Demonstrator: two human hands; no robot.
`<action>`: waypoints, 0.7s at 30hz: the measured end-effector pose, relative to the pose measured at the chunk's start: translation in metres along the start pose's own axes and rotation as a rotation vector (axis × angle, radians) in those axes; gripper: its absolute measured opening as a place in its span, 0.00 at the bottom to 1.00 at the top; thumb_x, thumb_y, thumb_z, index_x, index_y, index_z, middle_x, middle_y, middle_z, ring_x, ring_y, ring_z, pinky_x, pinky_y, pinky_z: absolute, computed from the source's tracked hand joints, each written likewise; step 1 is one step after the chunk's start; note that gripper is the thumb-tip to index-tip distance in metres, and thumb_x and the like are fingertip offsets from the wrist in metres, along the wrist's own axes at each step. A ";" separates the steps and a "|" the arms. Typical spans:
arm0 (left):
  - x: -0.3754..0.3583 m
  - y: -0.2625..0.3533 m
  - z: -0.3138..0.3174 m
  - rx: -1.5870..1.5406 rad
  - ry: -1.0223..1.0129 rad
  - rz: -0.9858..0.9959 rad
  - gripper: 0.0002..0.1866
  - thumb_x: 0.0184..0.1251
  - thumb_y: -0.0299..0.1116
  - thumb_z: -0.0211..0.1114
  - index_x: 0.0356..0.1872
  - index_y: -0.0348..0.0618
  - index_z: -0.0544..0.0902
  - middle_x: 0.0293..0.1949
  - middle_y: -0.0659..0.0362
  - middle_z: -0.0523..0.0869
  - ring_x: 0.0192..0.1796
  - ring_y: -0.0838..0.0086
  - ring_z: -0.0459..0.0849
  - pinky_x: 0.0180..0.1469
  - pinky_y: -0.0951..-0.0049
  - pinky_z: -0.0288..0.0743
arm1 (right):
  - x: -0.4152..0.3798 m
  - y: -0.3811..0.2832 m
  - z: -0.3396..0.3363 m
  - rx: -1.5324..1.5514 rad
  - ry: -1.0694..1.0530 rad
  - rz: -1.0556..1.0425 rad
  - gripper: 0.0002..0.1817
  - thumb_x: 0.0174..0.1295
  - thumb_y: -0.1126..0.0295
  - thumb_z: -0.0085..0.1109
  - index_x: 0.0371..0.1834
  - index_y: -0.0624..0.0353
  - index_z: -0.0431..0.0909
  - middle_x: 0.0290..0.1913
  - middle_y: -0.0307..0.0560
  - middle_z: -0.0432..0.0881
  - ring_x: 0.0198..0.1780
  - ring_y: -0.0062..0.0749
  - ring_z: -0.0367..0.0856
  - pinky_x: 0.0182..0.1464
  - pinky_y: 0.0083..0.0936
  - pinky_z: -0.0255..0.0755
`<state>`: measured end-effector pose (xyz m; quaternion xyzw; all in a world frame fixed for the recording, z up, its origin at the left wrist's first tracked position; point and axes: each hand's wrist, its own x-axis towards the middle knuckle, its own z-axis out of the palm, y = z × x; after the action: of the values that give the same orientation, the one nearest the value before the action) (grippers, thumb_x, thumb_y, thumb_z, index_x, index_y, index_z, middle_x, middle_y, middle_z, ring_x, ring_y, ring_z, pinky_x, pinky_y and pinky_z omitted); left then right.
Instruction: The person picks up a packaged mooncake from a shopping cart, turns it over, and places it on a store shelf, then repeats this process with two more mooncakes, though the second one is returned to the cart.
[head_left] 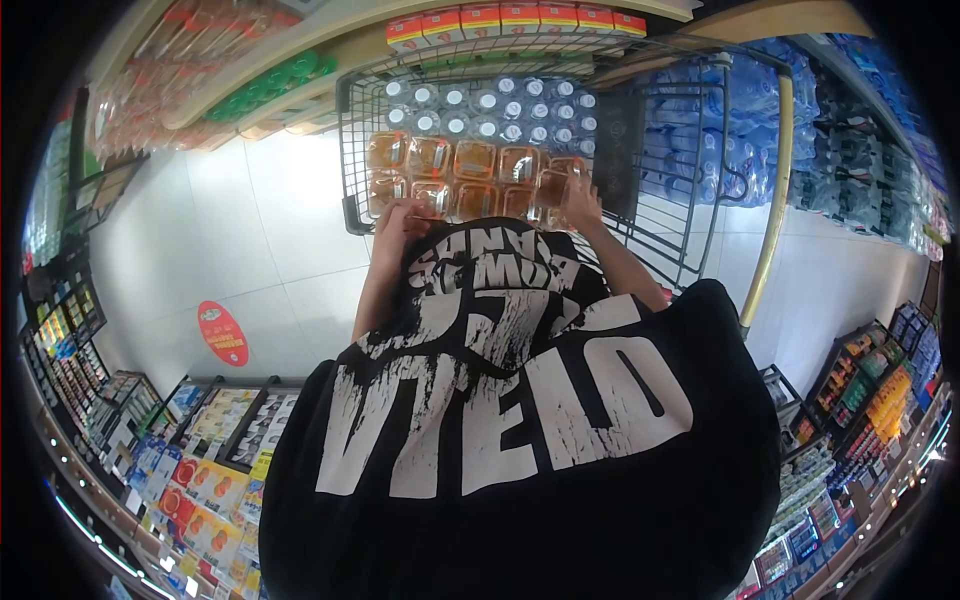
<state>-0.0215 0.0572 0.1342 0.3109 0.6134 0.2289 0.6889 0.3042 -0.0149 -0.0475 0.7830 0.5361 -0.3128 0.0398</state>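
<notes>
Shelves (205, 105) are flanking pale floor (180, 200) under wire cart (777, 170). Inside, beside capped bottles (487, 100), clear tubs (475, 160) are forming two rows, probably light, slick, flexing; sides are inviting hold. My right hand (580, 200) is spreading fingers over end tub (553, 187); left hand (403, 218) is curling near tubs, closure unclear.

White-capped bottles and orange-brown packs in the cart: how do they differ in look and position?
The bottles show round white caps; the packs look squarish and orange-brown. The bottles lie farther from the wearer, the packs nearer. Both stand in rows inside the cart.
</notes>
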 end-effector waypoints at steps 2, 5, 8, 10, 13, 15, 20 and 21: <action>0.002 0.000 0.003 0.018 -0.021 -0.009 0.17 0.66 0.42 0.48 0.45 0.40 0.73 0.38 0.57 0.79 0.38 0.73 0.78 0.42 0.75 0.70 | 0.007 0.003 0.005 0.026 -0.060 0.006 0.43 0.51 0.68 0.63 0.69 0.44 0.47 0.66 0.55 0.50 0.60 0.54 0.63 0.59 0.47 0.62; -0.001 0.005 0.012 0.024 -0.038 -0.002 0.17 0.67 0.43 0.48 0.46 0.40 0.73 0.38 0.57 0.79 0.39 0.74 0.78 0.42 0.75 0.70 | 0.023 0.009 0.029 0.297 -0.041 0.045 0.47 0.43 0.69 0.69 0.66 0.49 0.48 0.64 0.59 0.47 0.61 0.61 0.61 0.58 0.46 0.65; -0.003 0.010 0.019 0.080 -0.037 -0.040 0.18 0.68 0.44 0.47 0.46 0.39 0.73 0.38 0.57 0.79 0.39 0.74 0.77 0.42 0.75 0.69 | 0.032 0.004 0.036 0.435 -0.028 0.261 0.40 0.40 0.69 0.71 0.57 0.54 0.57 0.60 0.62 0.48 0.58 0.61 0.64 0.55 0.43 0.68; -0.003 0.012 0.025 0.049 -0.003 -0.044 0.14 0.66 0.39 0.49 0.41 0.39 0.75 0.35 0.58 0.79 0.36 0.75 0.77 0.39 0.77 0.71 | 0.034 0.006 0.034 0.435 -0.038 0.258 0.35 0.39 0.69 0.72 0.50 0.57 0.61 0.59 0.62 0.47 0.55 0.60 0.67 0.52 0.41 0.70; 0.000 0.015 0.030 0.036 -0.011 -0.064 0.15 0.66 0.40 0.49 0.42 0.39 0.75 0.35 0.58 0.79 0.36 0.75 0.77 0.39 0.77 0.71 | 0.027 0.010 0.029 0.406 0.080 0.189 0.34 0.39 0.67 0.72 0.50 0.58 0.62 0.55 0.60 0.59 0.49 0.54 0.73 0.48 0.39 0.71; 0.002 0.019 0.032 0.035 -0.023 -0.062 0.15 0.66 0.40 0.49 0.42 0.40 0.75 0.35 0.58 0.79 0.36 0.75 0.77 0.39 0.77 0.71 | 0.032 0.018 0.029 0.459 -0.008 0.179 0.34 0.40 0.65 0.71 0.50 0.58 0.63 0.49 0.58 0.67 0.46 0.51 0.75 0.46 0.38 0.71; 0.011 0.025 0.037 0.038 -0.052 -0.045 0.15 0.66 0.40 0.49 0.42 0.40 0.75 0.35 0.59 0.79 0.36 0.75 0.77 0.39 0.77 0.70 | 0.020 0.016 0.007 0.618 0.028 0.191 0.25 0.45 0.63 0.69 0.44 0.59 0.69 0.37 0.52 0.78 0.41 0.43 0.79 0.45 0.35 0.71; 0.015 0.026 0.037 0.046 -0.061 -0.036 0.15 0.66 0.40 0.49 0.42 0.40 0.75 0.35 0.59 0.79 0.35 0.76 0.77 0.39 0.78 0.70 | 0.016 0.010 0.002 0.669 0.147 0.181 0.22 0.45 0.61 0.68 0.41 0.59 0.72 0.35 0.47 0.80 0.40 0.39 0.79 0.43 0.33 0.71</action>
<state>0.0190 0.0803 0.1439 0.3225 0.6027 0.1926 0.7040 0.3159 -0.0069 -0.0609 0.8174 0.3338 -0.4092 -0.2301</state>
